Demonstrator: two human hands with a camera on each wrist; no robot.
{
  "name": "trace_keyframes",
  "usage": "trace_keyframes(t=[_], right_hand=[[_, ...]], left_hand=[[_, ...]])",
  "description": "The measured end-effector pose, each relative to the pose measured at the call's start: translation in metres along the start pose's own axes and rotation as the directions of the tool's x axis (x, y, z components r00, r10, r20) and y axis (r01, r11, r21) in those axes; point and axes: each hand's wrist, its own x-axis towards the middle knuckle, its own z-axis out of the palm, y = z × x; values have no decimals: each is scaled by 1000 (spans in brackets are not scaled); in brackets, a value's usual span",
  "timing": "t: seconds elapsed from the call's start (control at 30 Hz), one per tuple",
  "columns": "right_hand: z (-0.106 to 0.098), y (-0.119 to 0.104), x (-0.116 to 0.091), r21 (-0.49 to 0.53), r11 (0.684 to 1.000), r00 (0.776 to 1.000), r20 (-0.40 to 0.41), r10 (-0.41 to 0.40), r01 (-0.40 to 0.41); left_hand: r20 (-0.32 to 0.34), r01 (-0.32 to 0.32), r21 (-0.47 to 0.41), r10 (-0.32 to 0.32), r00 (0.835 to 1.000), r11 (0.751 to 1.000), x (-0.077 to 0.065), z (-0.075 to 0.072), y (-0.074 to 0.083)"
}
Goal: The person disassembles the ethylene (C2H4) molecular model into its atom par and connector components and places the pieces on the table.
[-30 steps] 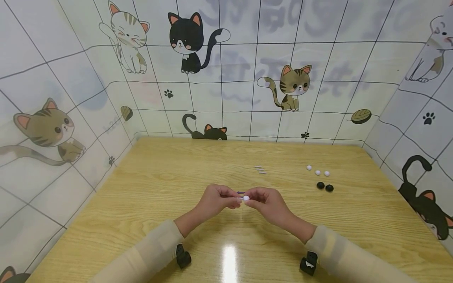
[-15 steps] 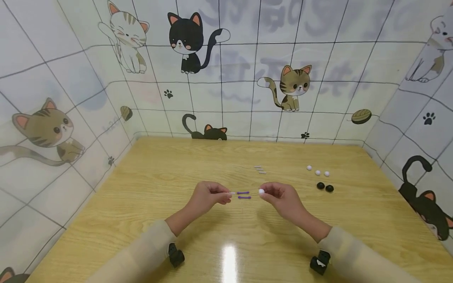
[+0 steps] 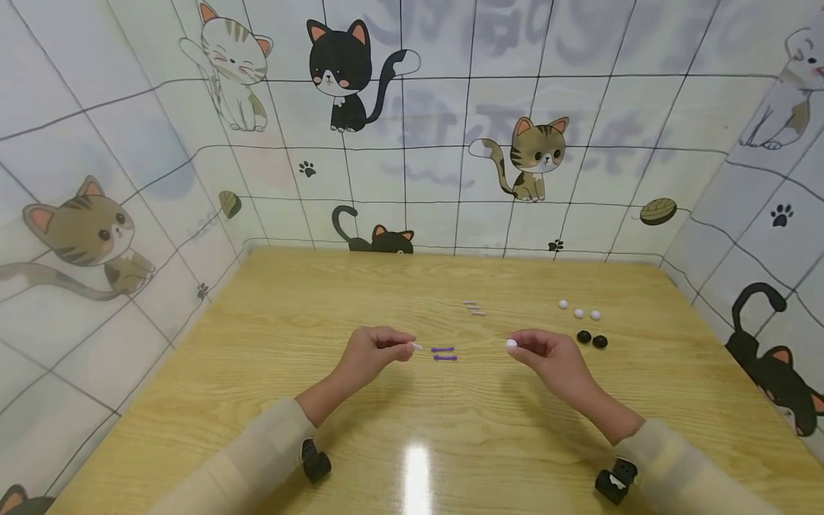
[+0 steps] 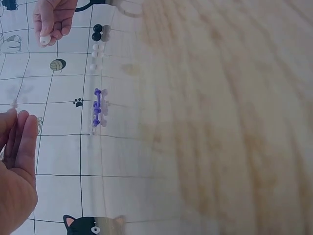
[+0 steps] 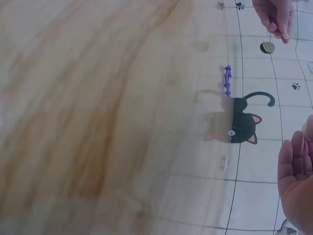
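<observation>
In the head view my left hand point(image 3: 373, 354) pinches a small white stick point(image 3: 417, 346) between thumb and fingers, one end poking out to the right. My right hand point(image 3: 550, 357) pinches a small white ball point(image 3: 511, 344) at its fingertips, well apart from the stick. A small mark shows on that ball in the left wrist view. Two purple sticks with knobbed ends, a rear one point(image 3: 443, 350) and a front one point(image 3: 445, 358), lie side by side on the table between the hands. Both hands are above the tabletop.
Several short white sticks, one in the middle point(image 3: 473, 308), lie farther back on the wooden table point(image 3: 309, 300). At the right are three white balls point(image 3: 579, 314) and two black balls point(image 3: 584, 337). A cat-print sheet point(image 3: 431, 172) encloses the back and sides.
My hands, together at the white stick and ball one second ago, have drawn apart. The right hand went right with the ball, the left slightly left with the stick. The purple sticks are now uncovered.
</observation>
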Motion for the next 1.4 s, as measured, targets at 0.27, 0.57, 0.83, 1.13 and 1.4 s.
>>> trace_keyframes(t=[0.27, 0.57, 0.83, 1.13, 1.4], right_hand=[[-25, 4, -1, -78, 996, 999, -20, 30, -31], [-58, 15, 5, -192, 979, 996, -66, 53, -65], [-97, 27, 7, -251, 952, 982, -110, 152, -175], [-136, 57, 13, -338, 906, 964, -162, 210, -254], [-155, 78, 17, -367, 891, 962, -144, 230, -268]], left_hand=[[51, 25, -1, -25, 998, 1000, 12, 2, -1], [116, 47, 71, -55, 992, 996, 36, 6, 0], [124, 63, 146, -82, 989, 987, 58, 13, -3], [119, 69, 278, -105, 987, 958, 84, 23, -4], [179, -2, 399, -75, 981, 917, 108, 33, -11]])
